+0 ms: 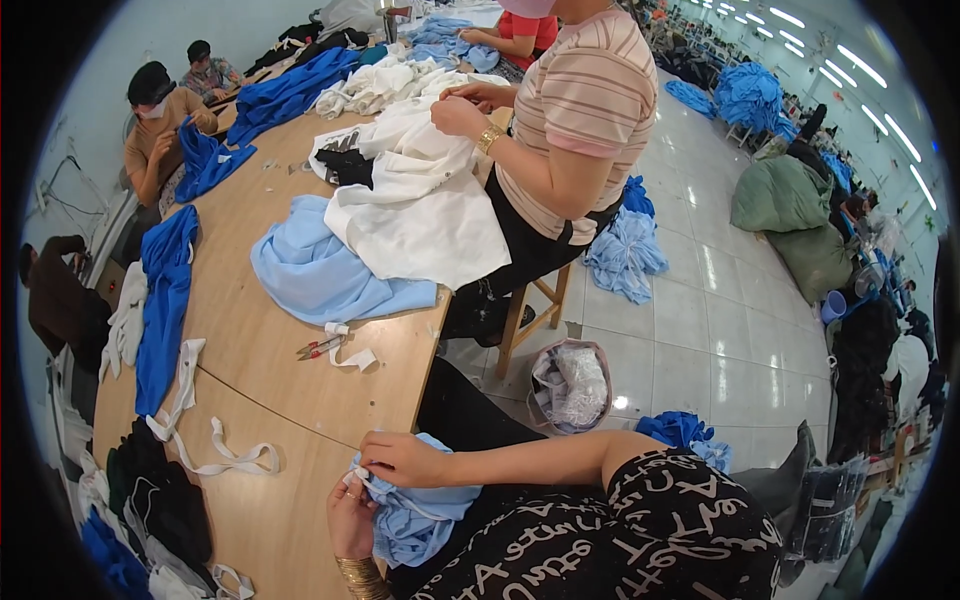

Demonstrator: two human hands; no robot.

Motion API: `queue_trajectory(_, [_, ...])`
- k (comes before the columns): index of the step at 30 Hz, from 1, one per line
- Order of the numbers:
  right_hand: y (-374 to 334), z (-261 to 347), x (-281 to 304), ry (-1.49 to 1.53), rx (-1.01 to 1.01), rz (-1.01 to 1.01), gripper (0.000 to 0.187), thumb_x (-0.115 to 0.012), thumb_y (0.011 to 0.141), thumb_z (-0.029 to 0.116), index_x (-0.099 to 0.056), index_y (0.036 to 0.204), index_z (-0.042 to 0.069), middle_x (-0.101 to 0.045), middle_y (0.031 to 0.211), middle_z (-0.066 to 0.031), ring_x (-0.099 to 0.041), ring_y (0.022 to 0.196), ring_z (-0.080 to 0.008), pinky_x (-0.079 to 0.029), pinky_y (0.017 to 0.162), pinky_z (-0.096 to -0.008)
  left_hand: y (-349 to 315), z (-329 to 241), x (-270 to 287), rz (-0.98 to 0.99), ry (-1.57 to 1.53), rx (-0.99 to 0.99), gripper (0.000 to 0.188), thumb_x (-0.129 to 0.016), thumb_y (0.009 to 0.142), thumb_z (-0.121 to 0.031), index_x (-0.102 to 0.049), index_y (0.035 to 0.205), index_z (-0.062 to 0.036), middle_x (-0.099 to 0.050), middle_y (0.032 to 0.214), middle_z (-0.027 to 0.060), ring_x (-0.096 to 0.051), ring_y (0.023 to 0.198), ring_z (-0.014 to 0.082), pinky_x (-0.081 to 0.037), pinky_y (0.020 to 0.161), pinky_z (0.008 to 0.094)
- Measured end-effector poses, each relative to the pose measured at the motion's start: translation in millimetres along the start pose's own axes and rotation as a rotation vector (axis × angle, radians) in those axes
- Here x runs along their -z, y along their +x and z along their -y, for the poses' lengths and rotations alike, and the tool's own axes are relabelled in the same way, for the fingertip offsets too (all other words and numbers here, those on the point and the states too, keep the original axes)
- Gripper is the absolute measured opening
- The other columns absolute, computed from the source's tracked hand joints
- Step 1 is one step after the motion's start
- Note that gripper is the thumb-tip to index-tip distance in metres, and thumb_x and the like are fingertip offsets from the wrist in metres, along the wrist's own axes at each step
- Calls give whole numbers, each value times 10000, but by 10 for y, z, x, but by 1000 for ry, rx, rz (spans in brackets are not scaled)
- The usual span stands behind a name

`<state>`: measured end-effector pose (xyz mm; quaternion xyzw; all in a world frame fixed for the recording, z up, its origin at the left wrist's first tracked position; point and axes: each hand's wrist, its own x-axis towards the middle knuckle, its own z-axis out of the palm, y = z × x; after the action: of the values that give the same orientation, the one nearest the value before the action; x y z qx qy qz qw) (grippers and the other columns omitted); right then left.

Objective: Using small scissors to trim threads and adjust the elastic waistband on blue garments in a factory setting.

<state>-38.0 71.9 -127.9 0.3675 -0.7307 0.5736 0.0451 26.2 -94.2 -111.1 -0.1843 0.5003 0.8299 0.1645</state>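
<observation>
A bunched light blue garment [425, 510] lies in my lap by the table edge. My left hand [350, 518], with gold bangles at the wrist, has its fingers closed on the garment's edge, where a small white piece shows. From above, my right hand [402, 461] pinches the same edge, its fingertips close to the left ones. What exactly sits between the fingertips is too small to tell. Farther up the table lie red-handled thread snips [318, 347], beside a curled white fabric strip [352, 352].
Long white strips [232, 458] and a dark fabric pile [160, 495] lie on the wooden table [300, 400]. Beyond are light blue cloth [310, 265] and a white garment [420, 225] before a co-worker in stripes [590, 90]. A bag-filled bin [570, 385] stands on the floor.
</observation>
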Motion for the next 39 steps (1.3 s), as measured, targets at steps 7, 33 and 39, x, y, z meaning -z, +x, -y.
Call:
queue_trajectory(7, [58, 16, -26, -122, 7, 125, 169, -582, 747, 116, -553, 878, 14, -536, 841, -115, -558, 789, -277, -472, 673, -327, -92, 2, -217, -306, 89, -95, 120, -554, 859, -178, -583, 911, -73, -521, 730, -58, -450, 634, 19, -355, 522, 169])
queue_trajectory(33, [336, 238, 560, -83, -458, 572, 207, -648, 761, 208, -608, 816, 12, -557, 983, -93, -531, 940, -147, -409, 804, -272, 7, 338, -443, -397, 522, -547, 113, -606, 788, -132, -615, 840, -33, -516, 778, 63, -482, 751, 196, -392, 665, 276])
queue_trajectory(39, [384, 188, 624, 98, -492, 617, 283, -639, 765, 264, -555, 687, 5, -535, 892, -111, -531, 828, -223, -422, 724, -301, -20, 327, -404, -332, 546, -562, 109, -602, 791, -143, -609, 813, -36, -506, 759, 58, -463, 749, 183, -379, 667, 274])
